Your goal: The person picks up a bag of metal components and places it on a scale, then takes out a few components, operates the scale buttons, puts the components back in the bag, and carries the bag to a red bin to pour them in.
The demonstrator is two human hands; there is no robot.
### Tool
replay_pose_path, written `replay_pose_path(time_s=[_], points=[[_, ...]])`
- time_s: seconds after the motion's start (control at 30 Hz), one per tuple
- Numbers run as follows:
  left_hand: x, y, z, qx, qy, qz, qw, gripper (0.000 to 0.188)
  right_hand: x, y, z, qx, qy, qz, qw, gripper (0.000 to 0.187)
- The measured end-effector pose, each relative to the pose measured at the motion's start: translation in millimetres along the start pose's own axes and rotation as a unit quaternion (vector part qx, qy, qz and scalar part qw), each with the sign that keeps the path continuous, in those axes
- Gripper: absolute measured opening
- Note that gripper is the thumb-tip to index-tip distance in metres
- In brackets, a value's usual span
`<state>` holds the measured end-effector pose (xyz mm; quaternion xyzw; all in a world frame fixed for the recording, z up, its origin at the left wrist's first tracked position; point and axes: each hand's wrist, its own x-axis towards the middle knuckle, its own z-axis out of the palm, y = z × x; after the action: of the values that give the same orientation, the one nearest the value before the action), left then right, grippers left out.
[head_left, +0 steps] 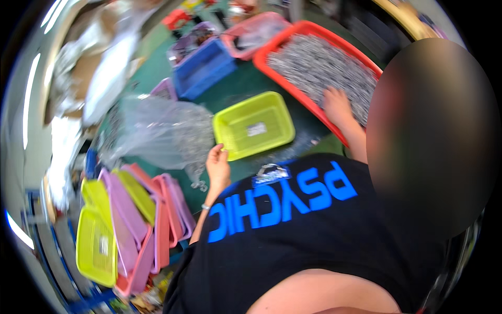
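My left hand is at the near left corner of a yellow-green plastic basket, thumb and fingers closed at its rim. The basket has a small white label inside. To its right, my right hand reaches over the edge of a large red tray. Its fingers are stretched out and somewhat apart, with the tips among a heap of small silvery metal pieces. Blur hides whether any piece lies under those fingertips. A clear plastic bag with small pale pieces lies left of the basket.
On the green table stand an open blue bin, a pink bin and a purple bin. Stacked yellow-green, purple and pink baskets lean at the near left. Large clear plastic bags hang at the far left.
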<state>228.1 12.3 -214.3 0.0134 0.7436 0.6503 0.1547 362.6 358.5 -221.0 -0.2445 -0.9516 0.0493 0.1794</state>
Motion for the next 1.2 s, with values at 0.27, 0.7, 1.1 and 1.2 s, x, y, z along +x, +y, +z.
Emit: replay_pose_path(time_s=[0.27,0.7,1.1,1.2], points=[[16.0,42.3,96.2,0.278,-0.223,0.102,0.929,0.028,-11.4,7.6,-27.7,0.045,-0.059,0.045,0.996,0.032],[42.5,72.8,245.8,0.466,-0.275,0.36,0.761,0.04,12.6,26.1,-36.0,0.179,-0.168,-0.039,0.969,0.044],[48.6,80.0,249.6,0.449,-0.331,0.489,0.671,0.032,9.1,22.2,-43.9,0.173,-0.162,0.022,0.971,0.043],[52.0,81.8,256.0,0.452,-0.329,0.493,0.666,0.023,4.1,21.0,-40.0,0.182,-0.139,0.029,0.973,0.042]])
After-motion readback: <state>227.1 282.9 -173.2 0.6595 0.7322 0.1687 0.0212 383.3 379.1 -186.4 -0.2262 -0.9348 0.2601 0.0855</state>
